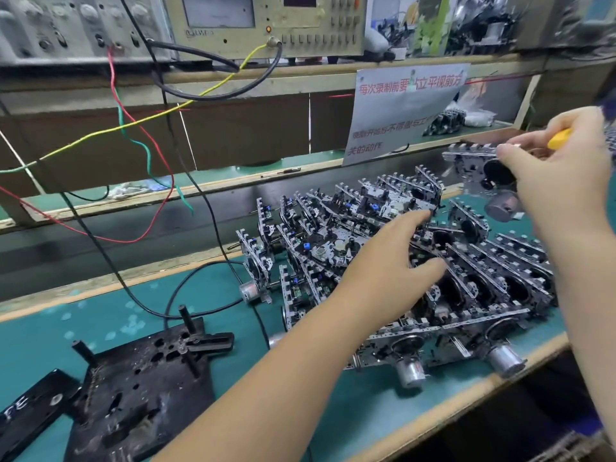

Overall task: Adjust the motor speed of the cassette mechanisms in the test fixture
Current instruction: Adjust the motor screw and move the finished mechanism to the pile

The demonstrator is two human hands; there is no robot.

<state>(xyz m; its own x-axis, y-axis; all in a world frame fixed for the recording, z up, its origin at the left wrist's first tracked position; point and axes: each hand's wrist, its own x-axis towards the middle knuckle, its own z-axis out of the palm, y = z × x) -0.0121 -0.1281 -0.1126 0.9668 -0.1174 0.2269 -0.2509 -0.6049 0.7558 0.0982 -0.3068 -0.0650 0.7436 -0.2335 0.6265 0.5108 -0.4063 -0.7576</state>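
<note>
The right hand (556, 168) is raised at the upper right, its fingers curled round one cassette mechanism (480, 168) lifted clear of the pile, with a yellow-handled screwdriver (560, 139) tucked in the same grip. The left hand (393, 258) reaches over the heap of cassette mechanisms (416, 261) with fingers spread and relaxed, grasping nothing; whether its fingertips touch the parts cannot be told. The heap lies on the green counter (100, 328), motors jutting out along its near edge. To the left sits the black test fixture (143, 391), bare, with upright pins. Coloured wires (133, 125) hang from the instruments (266, 25) on the shelf behind.
</note>
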